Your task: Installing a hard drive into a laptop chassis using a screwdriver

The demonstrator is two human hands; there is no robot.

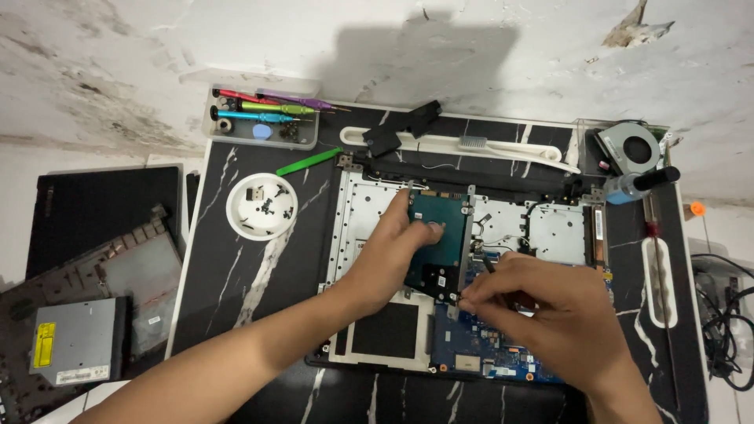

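Teal hard drive [437, 235] tilted over the laptop chassis [369, 235], gripped between both hands.

the scene was evenly and fairly brightly lit from above and behind the camera. a soft dark shadow fell on the white wall [424, 59]. the marbled table [236, 275] showed mild sheen. focus was sharp centrally; edges bowed slightly with wide-angle distortion.

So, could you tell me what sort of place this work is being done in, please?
Probably a home or small repair bench: an opened laptop lies on a dark marbled mat, with a tray of precision screwdrivers and a white dish of screws against a stained wall.
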